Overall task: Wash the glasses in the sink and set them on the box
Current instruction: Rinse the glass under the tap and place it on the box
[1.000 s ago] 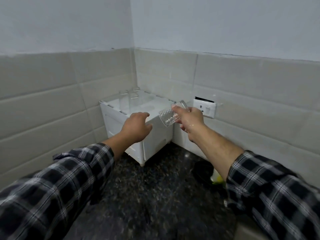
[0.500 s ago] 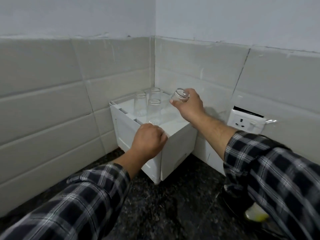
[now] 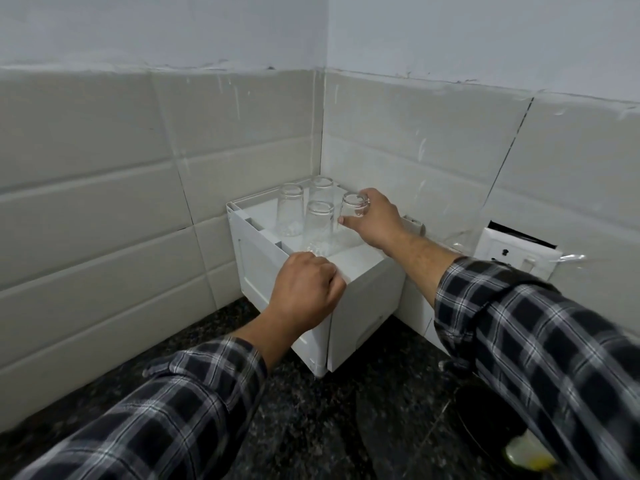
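Observation:
A white box (image 3: 360, 306) stands in the tiled corner on the dark counter. Three clear glasses stand upside down on its top: one at the left (image 3: 290, 214), one at the back (image 3: 321, 187), one in front (image 3: 318, 226). My right hand (image 3: 375, 221) grips a fourth clear glass (image 3: 353, 208), upside down, at the right of the group, low over the box top. Whether it touches the top I cannot tell. My left hand (image 3: 304, 289) rests with curled fingers on the box's near corner edge and holds nothing.
A white wall socket (image 3: 516, 254) sits on the tiles to the right of the box. A dark round object with a yellow-green thing (image 3: 526, 455) beside it lies on the black speckled counter (image 3: 329, 427) at the lower right. Tiled walls close the corner.
My right hand has carried the glass from in front of the box over its top, turned it upside down and lowered it beside the three others. My left hand moved onto the box's near corner.

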